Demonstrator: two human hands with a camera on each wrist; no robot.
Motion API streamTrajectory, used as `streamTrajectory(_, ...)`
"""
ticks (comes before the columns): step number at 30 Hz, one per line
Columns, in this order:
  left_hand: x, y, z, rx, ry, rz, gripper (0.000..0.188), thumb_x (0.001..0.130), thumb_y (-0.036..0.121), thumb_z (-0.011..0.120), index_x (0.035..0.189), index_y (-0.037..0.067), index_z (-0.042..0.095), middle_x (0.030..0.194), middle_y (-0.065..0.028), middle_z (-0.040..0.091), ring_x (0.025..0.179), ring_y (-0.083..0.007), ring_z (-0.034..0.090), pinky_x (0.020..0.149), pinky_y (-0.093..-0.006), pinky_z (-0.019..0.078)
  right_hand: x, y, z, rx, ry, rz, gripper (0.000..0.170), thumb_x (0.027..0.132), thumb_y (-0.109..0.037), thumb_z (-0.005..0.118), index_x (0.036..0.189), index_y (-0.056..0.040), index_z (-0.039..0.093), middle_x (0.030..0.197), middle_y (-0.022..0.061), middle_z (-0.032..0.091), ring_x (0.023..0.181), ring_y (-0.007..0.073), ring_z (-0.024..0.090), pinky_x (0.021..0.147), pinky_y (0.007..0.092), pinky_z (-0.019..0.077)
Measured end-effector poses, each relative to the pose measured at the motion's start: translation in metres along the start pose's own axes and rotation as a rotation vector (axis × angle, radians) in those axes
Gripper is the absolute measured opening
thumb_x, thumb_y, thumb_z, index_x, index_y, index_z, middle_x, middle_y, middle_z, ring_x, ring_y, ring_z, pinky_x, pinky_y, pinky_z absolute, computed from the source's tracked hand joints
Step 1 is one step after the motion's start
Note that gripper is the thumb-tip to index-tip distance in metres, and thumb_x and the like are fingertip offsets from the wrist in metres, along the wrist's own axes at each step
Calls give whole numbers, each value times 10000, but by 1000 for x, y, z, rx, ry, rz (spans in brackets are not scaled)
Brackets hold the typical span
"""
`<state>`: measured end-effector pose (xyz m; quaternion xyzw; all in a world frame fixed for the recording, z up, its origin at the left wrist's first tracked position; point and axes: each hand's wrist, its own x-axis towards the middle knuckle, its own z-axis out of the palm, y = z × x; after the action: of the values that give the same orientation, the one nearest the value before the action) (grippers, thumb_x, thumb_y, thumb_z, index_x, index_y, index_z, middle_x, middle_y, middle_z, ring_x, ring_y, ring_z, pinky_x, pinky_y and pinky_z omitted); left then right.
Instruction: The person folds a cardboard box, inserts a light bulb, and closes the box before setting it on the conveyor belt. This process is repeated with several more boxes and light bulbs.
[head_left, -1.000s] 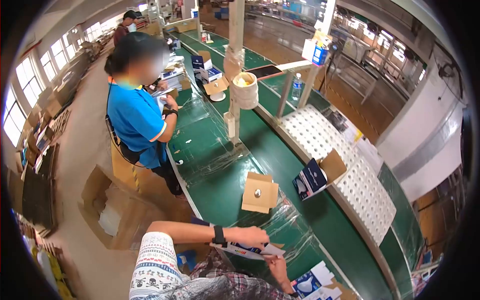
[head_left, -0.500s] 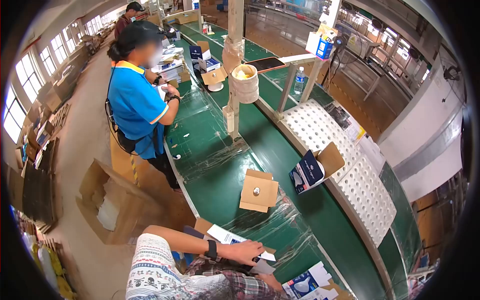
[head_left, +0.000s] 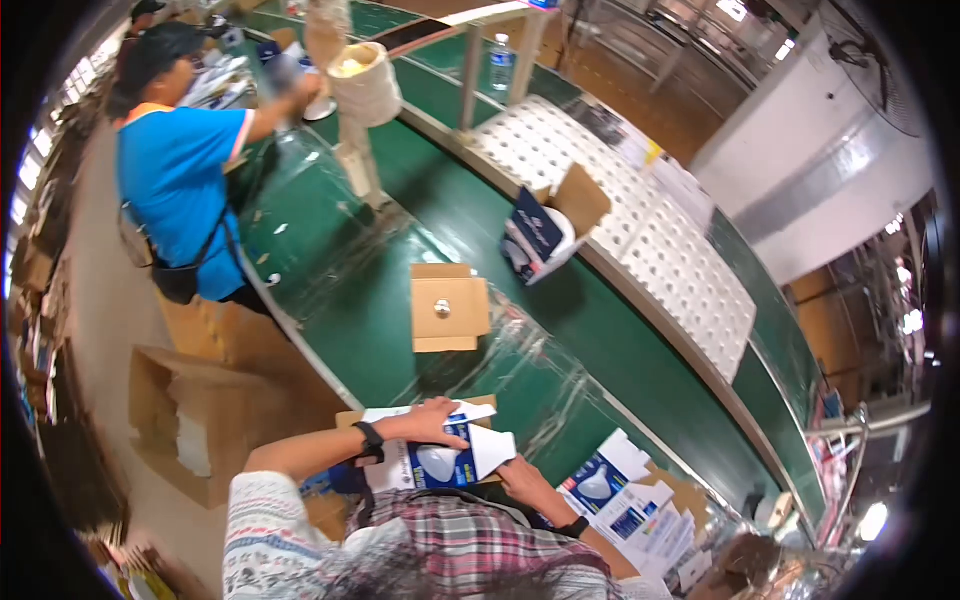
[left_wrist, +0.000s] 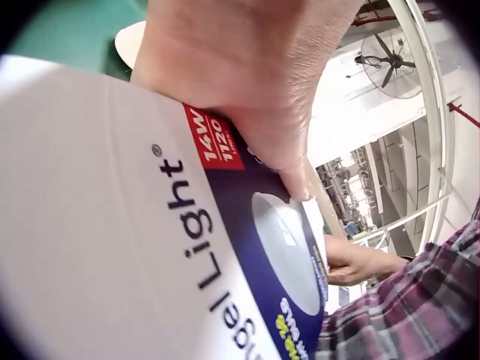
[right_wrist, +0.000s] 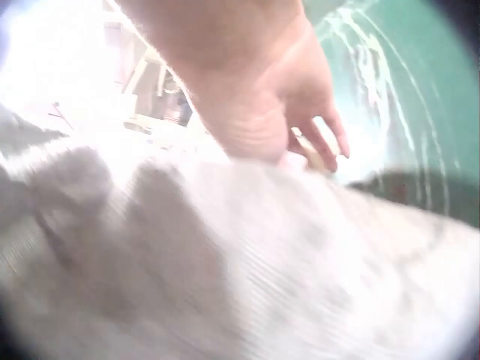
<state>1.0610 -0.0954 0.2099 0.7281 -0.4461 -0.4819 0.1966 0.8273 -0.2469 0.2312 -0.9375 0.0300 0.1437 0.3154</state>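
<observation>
A white and blue lamp box (head_left: 437, 465) printed with a pale lamp lies across the person's lap at the belt's near edge. My left hand (head_left: 430, 422) grips it from above, thumb over the printed face. In the left wrist view, that thumb presses beside the red 14W mark on the lamp box (left_wrist: 217, 232). At the box's right end, my right hand (head_left: 527, 486) pinches the white end flap (head_left: 490, 450). In the right wrist view, the right hand (right_wrist: 281, 105) has its fingers bent at a pale edge, above a blurred white surface.
Flattened lamp boxes (head_left: 625, 505) are piled to the right. An upturned brown carton (head_left: 447, 310) with a metal tip showing stands on the green belt (head_left: 520, 370). Beyond are an open navy box (head_left: 540, 235) and a white perforated board (head_left: 640, 230). A worker (head_left: 185, 170) stands at left.
The head view has swung, shifting the belt things left and up. The lamp box has turned so its blue printed face shows, with the right hand now at its end. The worker's arm has reached forward.
</observation>
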Motion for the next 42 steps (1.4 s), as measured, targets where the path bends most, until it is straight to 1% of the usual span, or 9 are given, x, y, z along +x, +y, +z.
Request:
streamTrajectory(4, -3, -2, 1, -55, -38, -1, 1092, 620, 700, 636, 1378, -11, 299, 1371, -221, 314, 1287, -374, 286, 1010, -555, 264, -3, -12, -104, -70, -330, 173, 170, 811, -103, 497, 924, -37, 606, 921, 163, 598, 921, 347, 569, 810, 419, 464)
streamTrajectory(8, -2, 1, -1, 2, -53, -5, 1035, 644, 681, 639, 1359, -2, 331, 1356, -228, 333, 1259, -385, 316, 1034, -492, 270, 52, -32, -185, 221, 119, 146, 196, 870, -201, 534, 938, -44, 629, 877, 140, 614, 871, 308, 588, 774, 378, 464)
streamTrajectory(17, 3, -1, 0, -39, -80, -33, 1040, 622, 693, 646, 1375, 50, 329, 1366, -171, 338, 1277, -353, 307, 986, -559, 303, 259, -35, -119, -75, 551, -145, 346, 777, -233, 673, 1057, -62, 562, 1028, 185, 479, 905, 353, 542, 742, 432, 459)
streamTrajectory(27, 0, 5, -20, -101, -122, 2, 1008, 621, 658, 668, 1362, 49, 361, 1297, -218, 383, 1215, -378, 352, 949, -519, 339, 290, -23, -102, -3, 440, -227, 174, 798, -119, 625, 912, -24, 534, 905, 187, 470, 831, 370, 529, 717, 450, 446)
streamTrajectory(30, 17, -12, -9, -111, -101, 71, 913, 576, 619, 729, 1234, 27, 505, 1186, -252, 508, 1105, -385, 480, 941, -419, 394, 279, 8, -101, 18, 516, -252, 161, 835, -131, 580, 914, -3, 522, 916, 204, 481, 845, 397, 506, 733, 454, 431)
streamTrajectory(31, 11, -16, 5, -51, 162, 24, 893, 560, 610, 742, 1171, -8, 537, 1127, -263, 540, 1084, -374, 503, 917, -419, 416, 258, 0, -120, 102, 544, -221, 150, 857, -131, 538, 931, -2, 519, 927, 212, 481, 861, 403, 490, 751, 448, 416)
streamTrajectory(35, 3, 2, -29, -241, 5, 114, 750, 558, 523, 774, 1030, -35, 607, 942, -231, 617, 905, -343, 605, 840, -402, 470, 165, 12, -183, 366, 658, -39, 109, 824, -63, 527, 910, 5, 530, 903, 150, 496, 778, 290, 534, 691, 348, 442)
streamTrajectory(37, 3, -11, -23, -178, -45, 18, 967, 576, 546, 759, 1274, -41, 437, 1272, -260, 421, 1172, -390, 421, 1016, -411, 335, 109, 31, -195, 605, 734, 97, 124, 818, -45, 536, 930, 9, 532, 897, 101, 507, 779, 212, 571, 679, 302, 474)
streamTrajectory(42, -2, 3, -37, -177, -118, -2, 872, 662, 399, 726, 1333, -30, 371, 1272, -242, 411, 1191, -342, 421, 1019, -373, 341, -6, 81, -151, 794, 766, 278, 129, 842, -58, 546, 944, 17, 527, 892, 69, 567, 742, 130, 569, 695, 259, 473)
